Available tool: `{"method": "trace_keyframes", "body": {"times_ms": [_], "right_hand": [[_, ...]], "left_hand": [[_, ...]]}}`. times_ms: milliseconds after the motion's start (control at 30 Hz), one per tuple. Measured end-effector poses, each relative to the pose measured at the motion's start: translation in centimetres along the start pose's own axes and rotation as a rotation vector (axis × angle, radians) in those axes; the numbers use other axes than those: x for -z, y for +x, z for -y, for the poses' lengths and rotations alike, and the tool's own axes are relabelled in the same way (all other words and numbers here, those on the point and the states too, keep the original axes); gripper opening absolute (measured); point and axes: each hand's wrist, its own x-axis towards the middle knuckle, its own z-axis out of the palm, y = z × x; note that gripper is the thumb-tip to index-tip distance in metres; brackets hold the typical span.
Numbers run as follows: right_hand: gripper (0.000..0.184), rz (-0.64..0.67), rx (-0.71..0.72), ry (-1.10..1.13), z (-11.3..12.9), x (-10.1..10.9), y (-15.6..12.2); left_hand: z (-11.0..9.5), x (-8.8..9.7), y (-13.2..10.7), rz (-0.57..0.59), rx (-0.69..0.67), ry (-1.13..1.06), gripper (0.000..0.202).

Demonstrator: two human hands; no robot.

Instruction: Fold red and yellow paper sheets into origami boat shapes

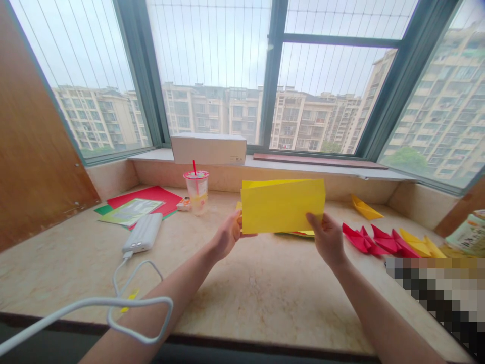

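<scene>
I hold a yellow sheet of paper (282, 205), folded in half, up in the air above the stone counter (242, 283). My left hand (227, 235) pinches its lower left corner. My right hand (328, 237) pinches its lower right edge, thumb on the front. Both hands are closed on the paper. A few more coloured sheets (299, 233) lie on the counter just behind and under the held sheet.
A white power bank (142, 232) with a looping white cable (125, 303) lies at the left. Red and green sheets (151, 199), a plastic cup with a red straw (197, 189), a white box (208, 149), and folded red and yellow paper shapes (386, 241) at the right.
</scene>
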Motion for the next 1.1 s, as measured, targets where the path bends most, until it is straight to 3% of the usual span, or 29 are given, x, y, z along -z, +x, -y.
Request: {"method": "trace_keyframes", "body": {"times_ms": [233,467,567,700,800,900,1000,1100], "right_hand": [[0.030,-0.010,0.127,-0.145,0.5,-0.6,-0.1],[0.036,-0.093,0.072,-0.110,0.2,-0.7,0.0],[0.036,-0.101,0.080,-0.148,0.1,-0.7,0.0],[0.035,-0.071,0.086,-0.152,0.4,-1.0,-0.4],[0.040,-0.025,-0.004,-0.013,0.9,-1.5,-0.7],[0.060,0.046,-0.141,0.140,1.2,-1.8,-1.0],[0.077,0.075,-0.211,0.200,1.4,-1.9,-1.0],[0.075,0.113,-0.277,0.281,1.9,-1.8,-0.9]], "left_hand": [[0.7,-0.6,-0.8,0.094,-0.008,-0.024,0.067],[-0.4,-1.3,-1.3,0.249,-0.035,0.047,0.097],[0.0,-1.9,-1.3,0.180,-0.055,0.166,0.097],[1.0,-2.1,-0.8,0.003,-0.092,0.245,0.074],[1.2,-1.7,-0.2,-0.136,-0.102,0.233,0.063],[1.0,-1.2,0.2,-0.250,-0.084,0.225,0.057],[0.9,-0.9,0.3,-0.279,-0.075,0.239,0.055],[0.8,-0.7,0.3,-0.228,-0.059,0.242,0.050]]}}
